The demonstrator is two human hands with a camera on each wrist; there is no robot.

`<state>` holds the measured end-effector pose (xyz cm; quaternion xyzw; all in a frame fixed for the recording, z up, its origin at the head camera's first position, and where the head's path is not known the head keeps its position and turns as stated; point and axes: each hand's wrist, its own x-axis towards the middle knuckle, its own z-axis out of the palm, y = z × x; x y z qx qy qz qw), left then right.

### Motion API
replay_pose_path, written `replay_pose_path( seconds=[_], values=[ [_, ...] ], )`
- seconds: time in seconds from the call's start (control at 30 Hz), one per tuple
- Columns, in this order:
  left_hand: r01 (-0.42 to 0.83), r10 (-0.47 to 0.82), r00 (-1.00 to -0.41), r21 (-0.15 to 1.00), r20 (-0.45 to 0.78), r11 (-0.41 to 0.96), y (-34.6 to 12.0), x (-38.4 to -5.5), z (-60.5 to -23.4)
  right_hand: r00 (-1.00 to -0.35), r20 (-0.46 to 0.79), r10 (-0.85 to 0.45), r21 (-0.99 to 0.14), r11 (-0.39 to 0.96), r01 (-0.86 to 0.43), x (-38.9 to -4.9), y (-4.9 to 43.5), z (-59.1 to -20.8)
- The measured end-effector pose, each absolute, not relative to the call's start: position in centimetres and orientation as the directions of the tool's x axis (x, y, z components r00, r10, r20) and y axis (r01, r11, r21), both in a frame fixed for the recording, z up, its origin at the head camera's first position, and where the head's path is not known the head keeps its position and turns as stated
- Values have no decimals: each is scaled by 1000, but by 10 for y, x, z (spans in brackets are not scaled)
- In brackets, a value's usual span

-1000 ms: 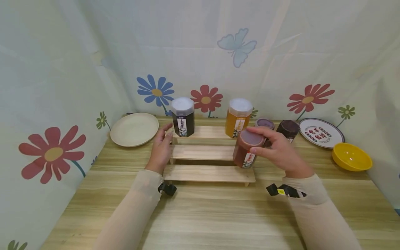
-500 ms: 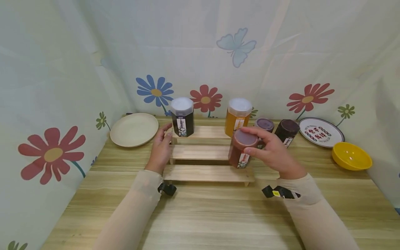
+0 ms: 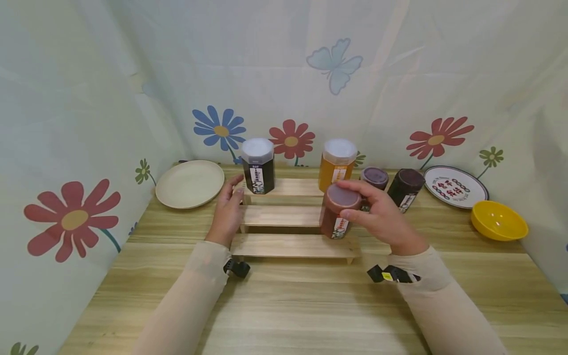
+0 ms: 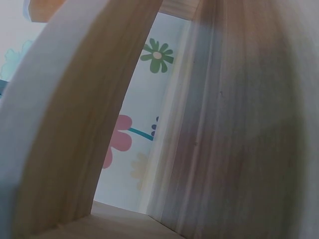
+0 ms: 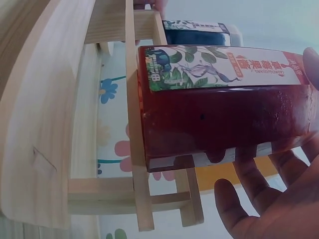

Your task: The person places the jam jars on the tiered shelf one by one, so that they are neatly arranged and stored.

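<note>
My right hand (image 3: 385, 219) grips a jar of dark red preserve (image 3: 330, 217) near its lid, thumb on the near side and fingers behind. The jar stands upright at the right part of a three-tier wooden rack (image 3: 279, 245); in the right wrist view the red jar (image 5: 229, 117) has its base right at the middle shelf. My left hand (image 3: 227, 212) rests against the rack's left end, fingers extended toward the top tier. On that tier stand a white-lidded dark jar (image 3: 259, 172) at left and a white-lidded amber jar (image 3: 335, 165) at right.
Behind my right hand stand a purple-lidded jar (image 3: 374, 176) and a dark jar (image 3: 405, 188). Farther right are a white patterned plate (image 3: 457, 192) and a yellow bowl (image 3: 499, 221). A cream plate (image 3: 190, 185) lies left of the rack. Floral cloth surrounds the table.
My right hand has carried the red jar a little to the left along the rack. The left hand has stayed at the rack's left end.
</note>
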<state>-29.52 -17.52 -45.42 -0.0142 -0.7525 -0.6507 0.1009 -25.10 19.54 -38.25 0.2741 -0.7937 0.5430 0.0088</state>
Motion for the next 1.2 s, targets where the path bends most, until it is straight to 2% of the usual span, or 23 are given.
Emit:
replay_pose_path(
  seconds=[0.47,1.2],
  values=[
    [141,-111,-981,978,158,154,-176,-295,-453,-819,347,-457,-841,234,-487,-252,184,-384],
    [142,-105,-982,981,157,134,-175,-296,-454,-831,308,-464,-866,225,-446,-254,181,-380]
  ],
)
